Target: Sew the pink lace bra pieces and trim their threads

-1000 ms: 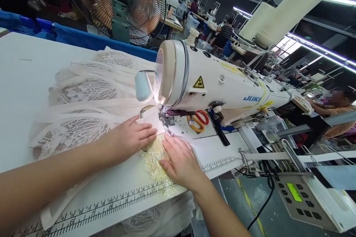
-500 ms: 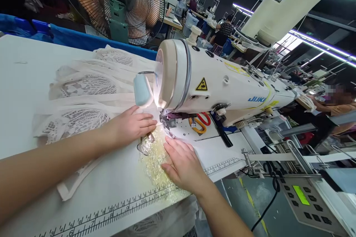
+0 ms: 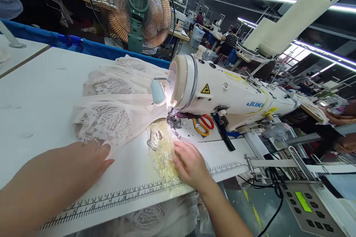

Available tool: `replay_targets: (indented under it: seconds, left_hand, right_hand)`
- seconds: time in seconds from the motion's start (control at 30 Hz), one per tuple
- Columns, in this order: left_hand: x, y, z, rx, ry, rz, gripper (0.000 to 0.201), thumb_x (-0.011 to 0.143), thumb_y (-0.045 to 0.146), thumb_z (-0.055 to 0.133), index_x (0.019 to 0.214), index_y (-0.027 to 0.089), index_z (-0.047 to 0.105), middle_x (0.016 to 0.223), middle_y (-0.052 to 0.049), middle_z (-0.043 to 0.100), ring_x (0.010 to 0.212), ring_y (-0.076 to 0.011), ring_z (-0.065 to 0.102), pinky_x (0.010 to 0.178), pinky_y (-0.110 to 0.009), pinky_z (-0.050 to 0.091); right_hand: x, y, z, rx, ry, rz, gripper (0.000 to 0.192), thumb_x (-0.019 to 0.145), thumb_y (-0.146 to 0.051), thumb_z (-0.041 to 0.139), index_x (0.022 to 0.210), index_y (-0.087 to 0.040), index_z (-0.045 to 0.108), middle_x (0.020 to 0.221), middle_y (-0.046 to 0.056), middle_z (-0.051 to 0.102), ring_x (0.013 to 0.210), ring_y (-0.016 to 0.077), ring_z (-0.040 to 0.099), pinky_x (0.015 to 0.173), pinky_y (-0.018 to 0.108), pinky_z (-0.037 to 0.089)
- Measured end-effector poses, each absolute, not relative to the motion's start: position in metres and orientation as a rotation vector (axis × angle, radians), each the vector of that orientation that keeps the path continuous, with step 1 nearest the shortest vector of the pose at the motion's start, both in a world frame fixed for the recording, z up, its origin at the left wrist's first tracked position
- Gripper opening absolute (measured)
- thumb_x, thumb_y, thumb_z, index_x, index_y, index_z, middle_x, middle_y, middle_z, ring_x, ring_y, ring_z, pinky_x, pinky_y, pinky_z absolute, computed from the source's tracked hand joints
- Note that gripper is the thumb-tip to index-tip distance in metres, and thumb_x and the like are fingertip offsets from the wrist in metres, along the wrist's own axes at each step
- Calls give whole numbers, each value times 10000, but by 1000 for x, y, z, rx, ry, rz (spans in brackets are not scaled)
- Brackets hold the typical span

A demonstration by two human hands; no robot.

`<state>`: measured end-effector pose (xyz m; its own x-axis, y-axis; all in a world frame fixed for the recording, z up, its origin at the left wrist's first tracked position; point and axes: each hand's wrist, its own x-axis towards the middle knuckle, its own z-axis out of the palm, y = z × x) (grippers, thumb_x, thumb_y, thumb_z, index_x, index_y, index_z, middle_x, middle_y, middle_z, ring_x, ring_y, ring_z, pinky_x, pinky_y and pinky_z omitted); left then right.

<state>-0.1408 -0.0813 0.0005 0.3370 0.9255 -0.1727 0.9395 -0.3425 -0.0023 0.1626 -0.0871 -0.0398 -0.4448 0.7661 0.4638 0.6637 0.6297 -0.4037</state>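
Observation:
A white JUKI sewing machine (image 3: pixel 228 96) stands on a white table (image 3: pixel 41 89). Cream lace fabric (image 3: pixel 111 100) is bunched to the left of its needle area (image 3: pixel 174 120). A yellowish lace strip (image 3: pixel 164 152) runs from the needle toward the table's front edge. My right hand (image 3: pixel 191 164) lies flat on that strip, fingers pointing at the needle. At the lower left, my left hand (image 3: pixel 89 159) rests flat on the table, its fingertips touching the near edge of the bunched lace. Neither hand grips anything.
Orange and red scissors (image 3: pixel 203 124) lie under the machine arm. A printed ruler (image 3: pixel 125 196) runs along the table's front edge. A green fan (image 3: pixel 133 7) stands behind the table, a control panel (image 3: pixel 308 207) hangs at lower right. Other people sit at machines far behind.
My left hand has drawn back from beside the needle to the lower left edge of the lace. The right hand stays on the yellowish strip. The view has shifted left.

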Motion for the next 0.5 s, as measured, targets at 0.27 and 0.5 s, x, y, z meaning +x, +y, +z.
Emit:
replay_targets:
  seconds: [0.27, 0.5]
  left_hand:
    - [-161, -69, -9, 2552, 1928, -205, 488, 937, 304, 369, 1383, 120, 439, 1328, -203, 514, 1184, -332, 504, 890, -442, 452]
    - [-167, -123, -14, 2426, 1924, 469, 560, 869, 472, 317, 1305, 200, 542, 1340, -89, 547, 1166, -300, 538, 968, -450, 425]
  right_hand:
    - [172, -161, -18, -848, -2326, 1344, 376, 949, -490, 427, 969, -227, 695, 852, 38, 692, 803, 159, 638, 768, 246, 482]
    - [189, -186, -107, -1892, -2288, 932, 260, 876, -250, 516, 1070, -176, 672, 1080, 122, 668, 1036, 280, 601, 864, 340, 466]
